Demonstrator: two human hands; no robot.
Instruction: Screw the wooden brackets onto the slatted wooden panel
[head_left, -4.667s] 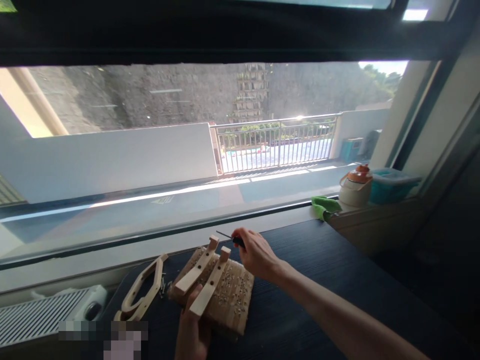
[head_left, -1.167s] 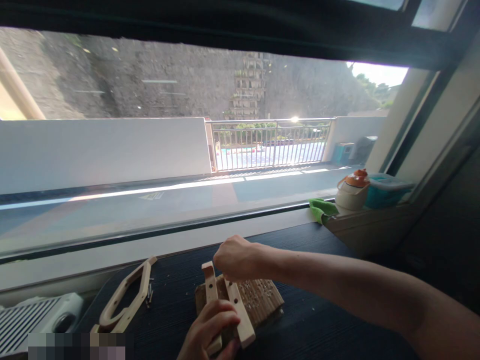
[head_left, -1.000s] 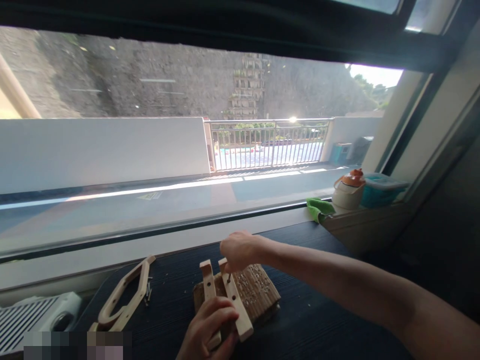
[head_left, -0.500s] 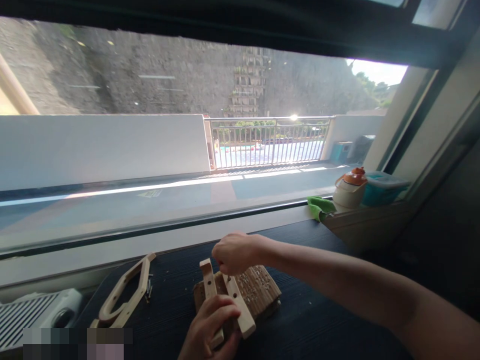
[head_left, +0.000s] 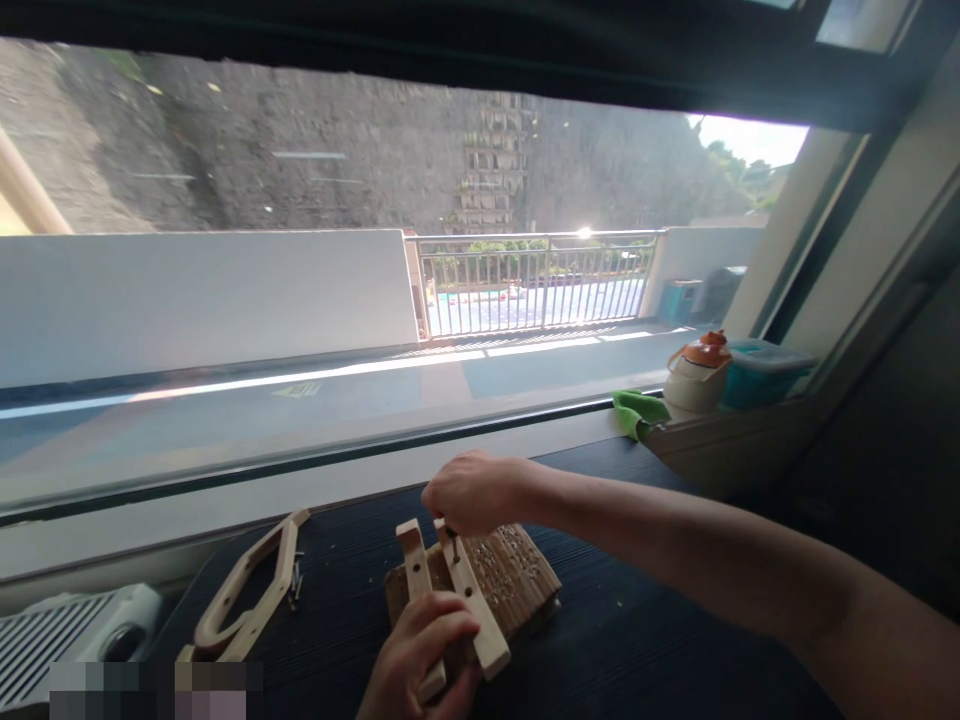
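Note:
My left hand (head_left: 424,655) is closed around the near part of a pale wooden frame (head_left: 476,612), whose two arms have drilled holes. The frame rests on a rough brown wooden block (head_left: 521,585) strewn with wood crumbs. Above the far end of the frame's right arm, my right hand (head_left: 469,492) is closed in a fist. From under it a thin shaft, apparently a screwdriver (head_left: 454,548), points down at a hole in that arm. Most of its handle is hidden in my fist.
Another wooden frame (head_left: 247,580) lies on the dark table (head_left: 345,570) at left, beside several screws (head_left: 296,582). A white slatted appliance (head_left: 82,640) is at lower left. A green cloth (head_left: 639,412), a jug (head_left: 697,375) and a teal box (head_left: 765,372) line the windowsill.
My right hand has risen and tilted slightly, so the thin shaft below it now shows at the hole. My left hand and the frame stay in place.

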